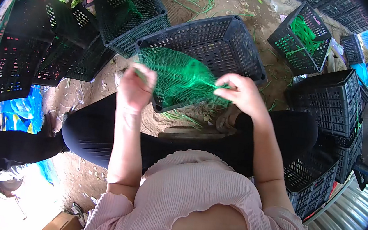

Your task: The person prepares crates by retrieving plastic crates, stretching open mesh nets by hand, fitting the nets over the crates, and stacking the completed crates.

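A green mesh net [179,76] stretches between my two hands, over the near left part of a black plastic crate [210,41]. My right hand [243,94] pinches the gathered right end of the net between thumb and fingers. At the net's left edge, my left hand [137,87] is closed with curled fingers. It is slightly blurred, but it appears to grip the mesh. The net is bunched and brightest at its middle. Part of the crate's near side is hidden behind it.
A net-covered black crate [129,13] stands at the upper left, beside more dark crates [24,47]. At the upper right, another crate [301,37] holds green strips. Stacked crates [326,99] stand on my right. Green scraps [199,1] litter the dirt floor.
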Motion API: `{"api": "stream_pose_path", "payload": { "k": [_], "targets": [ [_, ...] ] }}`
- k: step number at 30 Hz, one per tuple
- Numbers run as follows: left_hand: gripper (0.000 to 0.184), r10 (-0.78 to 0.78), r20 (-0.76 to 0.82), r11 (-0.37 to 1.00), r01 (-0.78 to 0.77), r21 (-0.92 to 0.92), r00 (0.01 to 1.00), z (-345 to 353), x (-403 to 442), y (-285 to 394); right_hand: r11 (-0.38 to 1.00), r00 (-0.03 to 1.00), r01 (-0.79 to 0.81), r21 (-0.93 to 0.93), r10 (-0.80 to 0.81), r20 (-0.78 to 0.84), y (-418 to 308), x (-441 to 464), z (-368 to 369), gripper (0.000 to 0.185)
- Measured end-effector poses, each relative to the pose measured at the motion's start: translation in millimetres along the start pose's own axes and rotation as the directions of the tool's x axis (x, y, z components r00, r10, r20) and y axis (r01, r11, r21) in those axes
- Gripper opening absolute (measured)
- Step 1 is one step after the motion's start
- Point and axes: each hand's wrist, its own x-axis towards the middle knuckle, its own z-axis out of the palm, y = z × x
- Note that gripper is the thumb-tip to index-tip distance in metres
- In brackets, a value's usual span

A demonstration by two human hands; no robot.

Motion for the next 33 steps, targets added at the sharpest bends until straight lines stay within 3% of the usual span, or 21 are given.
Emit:
{"api": "stream_pose_path", "payload": {
  "k": [1,2,3,4,5,6,8,11,12,14,16,18,19,20,21,22,24,26,30,31,33],
  "targets": [
    [0.024,-0.092,0.173,0.960,0.134,-0.247,0.981,-14,10,23,0.995,0.998,0.046,0.093,-0.042,-0.047,22,0,-1,0.011],
    [0.025,-0.132,0.364,0.842,0.298,-0.450,0.922,-28,20,46,0.997,0.980,-0.074,0.028,0.077,-0.182,24,-3,-9,0.010],
    [0.025,0.015,0.234,0.939,0.066,-0.338,0.972,-23,15,62,0.955,0.928,-0.139,0.261,0.218,-0.303,40,-3,-18,0.010],
    [0.026,0.186,0.122,0.969,-0.161,-0.189,0.975,-18,10,77,0.819,0.855,-0.042,0.573,0.326,-0.404,52,-6,-28,0.007],
    [0.027,0.192,0.246,0.977,-0.160,-0.143,0.950,-27,14,94,0.629,0.789,0.084,0.773,0.432,-0.438,74,-6,-39,0.011],
    [0.027,0.189,0.367,0.982,-0.165,-0.096,0.911,-38,20,111,0.580,0.720,0.180,0.794,0.472,-0.508,64,-6,-48,0.012],
    [0.027,0.217,0.319,0.975,-0.218,-0.032,0.923,-49,30,131,0.483,0.653,0.297,0.824,0.526,-0.544,72,-5,-70,0.014],
    [0.029,0.356,-0.017,0.933,-0.354,0.071,0.934,-76,57,136,0.421,0.587,0.394,0.817,0.568,-0.576,86,0,-96,0.011],
    [0.029,0.397,-0.163,0.917,-0.382,0.116,0.903,-82,62,130,0.384,0.621,0.408,0.828,0.549,-0.560,96,-5,-105,0.011],
    [0.030,0.244,-0.110,0.956,-0.221,0.192,0.963,-150,103,144,0.312,0.687,0.437,0.844,0.490,-0.537,111,-11,-121,0.011],
    [0.026,0.363,-0.317,0.928,-0.311,0.205,0.876,-115,92,99,0.417,0.798,0.207,0.885,0.451,-0.399,95,-14,-131,0.014],
    [0.021,0.210,-0.207,0.951,-0.151,0.269,0.955,-168,133,100,0.560,0.801,-0.115,0.820,0.541,-0.257,76,-12,-132,0.016],
    [0.020,0.149,-0.313,0.910,-0.006,0.414,0.938,-143,117,79,0.693,0.718,-0.308,0.651,0.619,-0.319,78,-1,-129,0.023],
    [0.021,0.290,-0.303,0.720,0.001,0.694,0.908,-150,127,60,0.841,0.772,-0.479,0.250,0.540,-0.336,112,8,-136,0.039],
    [0.022,0.445,-0.221,0.643,-0.138,0.753,0.868,-156,142,35,0.863,0.816,-0.490,-0.122,0.404,-0.413,153,22,-141,0.048],
    [0.019,0.610,-0.033,0.387,-0.261,0.884,0.791,-190,180,18,0.752,0.866,-0.454,-0.478,0.248,-0.433,186,36,-144,0.057],
    [0.023,0.582,-0.005,0.192,-0.131,0.973,0.813,-168,170,-8,0.661,0.778,-0.622,-0.420,0.460,-0.428,206,55,-135,0.067],
    [0.027,0.645,0.010,0.155,-0.144,0.977,0.764,-129,143,-19,0.667,0.818,-0.575,-0.474,0.441,-0.370,227,65,-104,0.066],
    [0.033,0.625,-0.039,0.322,-0.212,0.923,0.780,-141,153,-19,0.759,0.861,-0.502,-0.415,0.484,-0.157,212,46,-101,0.066],
    [0.033,0.628,-0.054,0.340,-0.210,0.917,0.777,-108,132,-25,0.730,0.849,-0.503,-0.463,0.518,-0.105,224,32,-109,0.065],
    [0.029,0.602,0.029,0.221,-0.201,0.954,0.798,-103,148,-33,0.695,0.835,-0.525,-0.492,0.533,-0.139,235,2,-120,0.064]
  ]
}}
